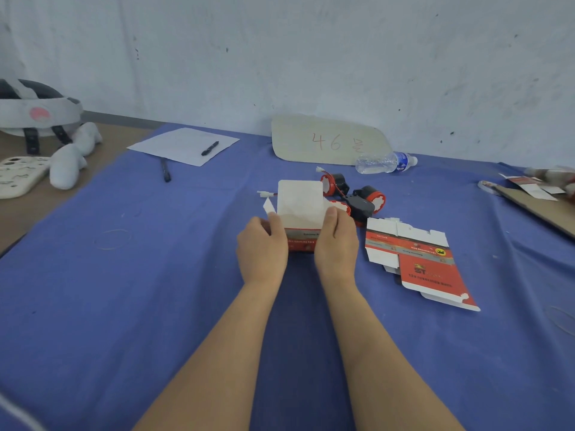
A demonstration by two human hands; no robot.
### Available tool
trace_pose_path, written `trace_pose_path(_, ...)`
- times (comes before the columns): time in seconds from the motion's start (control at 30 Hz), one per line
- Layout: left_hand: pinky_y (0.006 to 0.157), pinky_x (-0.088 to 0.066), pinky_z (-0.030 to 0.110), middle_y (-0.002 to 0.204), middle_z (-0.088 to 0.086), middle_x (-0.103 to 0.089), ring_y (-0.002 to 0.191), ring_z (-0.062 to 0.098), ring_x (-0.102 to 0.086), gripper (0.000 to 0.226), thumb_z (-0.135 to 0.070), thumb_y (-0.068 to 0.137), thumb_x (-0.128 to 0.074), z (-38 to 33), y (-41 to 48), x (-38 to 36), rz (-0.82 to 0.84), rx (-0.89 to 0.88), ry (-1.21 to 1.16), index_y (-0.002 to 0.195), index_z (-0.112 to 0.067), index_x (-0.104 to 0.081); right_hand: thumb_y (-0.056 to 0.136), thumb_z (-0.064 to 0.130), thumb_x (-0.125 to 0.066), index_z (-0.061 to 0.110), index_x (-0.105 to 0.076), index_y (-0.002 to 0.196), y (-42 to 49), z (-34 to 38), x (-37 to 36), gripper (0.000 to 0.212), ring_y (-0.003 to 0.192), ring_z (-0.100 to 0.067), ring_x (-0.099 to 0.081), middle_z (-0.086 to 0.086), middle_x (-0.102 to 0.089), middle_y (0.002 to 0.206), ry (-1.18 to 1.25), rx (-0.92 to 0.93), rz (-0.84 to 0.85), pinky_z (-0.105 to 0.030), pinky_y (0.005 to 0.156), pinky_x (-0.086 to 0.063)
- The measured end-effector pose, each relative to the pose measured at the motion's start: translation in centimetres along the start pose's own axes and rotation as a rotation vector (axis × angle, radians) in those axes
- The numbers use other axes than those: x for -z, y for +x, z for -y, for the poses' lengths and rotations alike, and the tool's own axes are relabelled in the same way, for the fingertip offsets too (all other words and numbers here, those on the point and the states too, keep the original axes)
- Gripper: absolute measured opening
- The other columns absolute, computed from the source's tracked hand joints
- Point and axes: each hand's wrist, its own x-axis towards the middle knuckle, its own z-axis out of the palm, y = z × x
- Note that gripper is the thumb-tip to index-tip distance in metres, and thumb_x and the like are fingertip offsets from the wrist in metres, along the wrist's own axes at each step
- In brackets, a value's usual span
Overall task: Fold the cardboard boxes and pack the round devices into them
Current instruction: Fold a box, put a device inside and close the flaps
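Box (300, 209) sits mid cloth (124, 290), gripped from both sides: left hand (261, 247) curls round its left edge, right hand (337, 244) round its right. Lid flap upright, white inside facing the person; red front runs left-right. Devices (370, 197) just behind-right of box, flat blank (426, 262) right of it.

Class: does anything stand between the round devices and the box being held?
Yes: the upright white flap on the far side of the box stands between it and the round devices behind. The left hand and right hand grip the box.
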Motion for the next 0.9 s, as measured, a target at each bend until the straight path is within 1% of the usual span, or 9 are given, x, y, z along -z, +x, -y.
trace_pose_path(0.13, 0.049, -0.027, 0.031, 0.066, -0.001, -0.044, 0.063, 0.022, -0.043, 0.026, -0.021, 0.095, -0.04, 0.1, 0.2, 0.1, -0.02, 0.021, -0.042, 0.072, -0.01, -0.042, 0.103, 0.02, -0.031, 0.017, -0.049, 0.124, 0.6, -0.1, 0.3, 0.027, 0.092, -0.015, -0.052, -0.003, -0.055, 0.112, 0.031, -0.104, -0.079, -0.022, 0.067, -0.041)
trace_pose_path(0.2, 0.052, -0.033, 0.03, 0.072, -0.005, -0.047, 0.064, 0.014, -0.047, 0.013, -0.016, 0.094, -0.042, 0.0, 0.2, 0.2, -0.013, 0.047, -0.094, 0.104, -0.01, -0.047, 0.101, 0.012, -0.033, 0.022, -0.039, 0.136, 0.9, -0.3, 0.7, 0.037, 0.081, -0.009, -0.05, -0.002, -0.051, 0.107, 0.057, -0.163, -0.096, -0.018, 0.058, -0.039)
trace_pose_path(0.3, 0.06, -0.038, 0.03, 0.088, -0.003, -0.054, 0.075, 0.012, -0.051, 0.039, -0.01, 0.095, -0.04, -0.1, 0.3, 0.5, 0.014, 0.034, -0.101, 0.134, -0.016, -0.04, 0.098, 0.005, -0.036, 0.022, -0.044, 0.137, 1.3, -0.5, 1.1, 0.043, 0.079, -0.006, -0.048, -0.001, -0.052, 0.111, -0.017, -0.197, -0.077, -0.012, 0.058, -0.037)
trace_pose_path(0.43, 0.08, -0.04, 0.028, 0.125, 0.004, -0.057, 0.105, 0.018, -0.053, 0.033, -0.01, 0.098, -0.036, 0.2, 0.2, 0.4, 0.043, -0.043, 0.032, 0.123, -0.01, -0.059, 0.098, 0.011, -0.037, 0.003, -0.066, 0.096, 1.1, -0.9, 1.2, 0.03, 0.08, -0.014, -0.051, -0.013, -0.063, 0.107, -0.255, -0.168, -0.02, -0.027, 0.067, -0.046)
trace_pose_path(0.5, 0.072, -0.041, 0.03, 0.115, 0.002, -0.061, 0.093, 0.017, -0.054, 0.026, -0.015, 0.098, -0.038, 0.4, 0.0, 0.2, 0.052, -0.088, 0.116, 0.113, -0.011, -0.059, 0.1, 0.023, -0.036, 0.007, -0.063, 0.085, 0.8, -0.9, 0.8, 0.035, 0.08, -0.018, -0.055, -0.01, -0.065, 0.096, -0.333, -0.158, 0.05, -0.03, 0.063, -0.047)
trace_pose_path(0.57, 0.063, -0.041, 0.031, 0.099, 0.002, -0.062, 0.082, 0.018, -0.054, 0.017, -0.023, 0.098, -0.04, 0.4, -0.3, 0.1, 0.084, -0.116, 0.215, 0.103, -0.013, -0.052, 0.1, 0.037, -0.036, 0.011, -0.066, 0.091, 0.6, -1.0, 0.6, 0.04, 0.08, -0.016, -0.057, -0.003, -0.066, 0.092, -0.404, -0.13, 0.103, -0.023, 0.054, -0.041)
trace_pose_path(0.67, 0.062, -0.037, 0.029, 0.093, 0.0, -0.06, 0.08, 0.018, -0.053, 0.017, -0.028, 0.097, -0.044, 0.5, 0.0, 0.2, 0.101, -0.109, 0.253, 0.104, -0.014, -0.051, 0.098, 0.03, -0.04, 0.012, -0.064, 0.103, 0.6, -1.2, 0.6, 0.03, 0.079, -0.013, -0.055, -0.002, -0.066, 0.098, -0.442, -0.106, 0.115, -0.021, 0.056, -0.04)
trace_pose_path(0.8, 0.063, -0.04, 0.008, 0.114, -0.008, -0.056, 0.08, -0.004, -0.055, 0.032, -0.024, 0.094, -0.055, 0.3, 0.2, 0.1, 0.093, 0.003, -0.175, 0.124, -0.015, -0.054, 0.096, 0.019, -0.043, 0.014, -0.06, 0.118, 0.5, -1.0, 0.8, 0.028, 0.086, -0.012, -0.052, 0.0, -0.063, 0.106, -0.297, -0.124, 0.08, -0.022, 0.064, -0.042)
trace_pose_path(0.9, 0.056, -0.037, -0.004, 0.13, -0.015, -0.04, 0.081, -0.02, -0.05, 0.062, -0.026, 0.09, -0.064, 0.1, 0.2, -0.2, 0.114, 0.053, -0.466, 0.144, -0.019, -0.035, 0.096, 0.016, -0.044, 0.018, -0.054, 0.124, 0.6, -0.6, 0.9, 0.03, 0.089, -0.011, -0.052, 0.005, -0.057, 0.103, -0.112, -0.153, 0.044, -0.014, 0.059, -0.038)
